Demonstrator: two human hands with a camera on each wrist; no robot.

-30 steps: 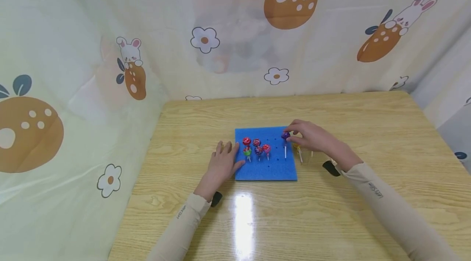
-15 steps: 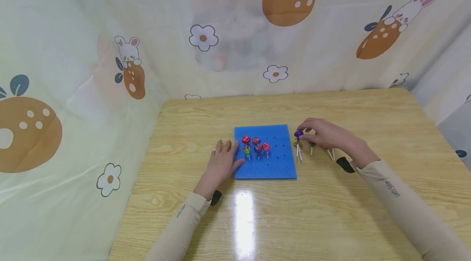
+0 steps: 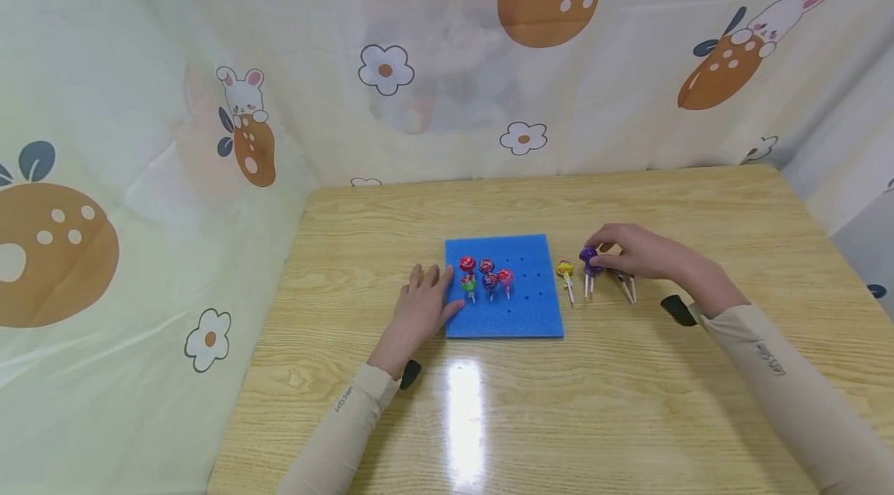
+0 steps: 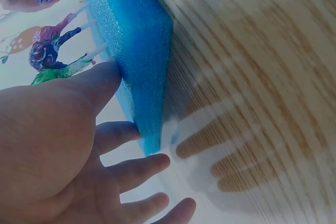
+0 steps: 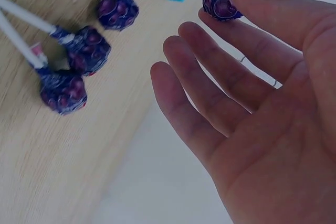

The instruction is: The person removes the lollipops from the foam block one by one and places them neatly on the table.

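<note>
My left hand (image 3: 417, 320) lies along the left side of a blue foam board (image 3: 520, 320), with fingers spread and thumb touching its edge. Several wrapped lollipops stand in the board, among them a red one (image 3: 466, 264), a green one (image 3: 468, 283) and a pink one (image 3: 505, 277). Right of the board, my right hand (image 3: 642, 253) pinches a purple lollipop (image 5: 219, 2) by its head between thumb and index finger, stick hanging down. Below that hand, more purple lollipops (image 5: 88, 51) lie on the table. A yellow lollipop (image 3: 565, 269) lies between board and hand.
Small holes dot the right part of the board. The wooden table (image 3: 594, 402) runs back to a printed curtain (image 3: 447, 107) with rabbits and flowers, which also hangs along the left side. A bright light reflection lies on the tabletop in front of the board.
My right hand has carried the purple lollipop from over the board's right side to the right, past the yellow one, above the loose lollipops. My left hand has stayed put.
</note>
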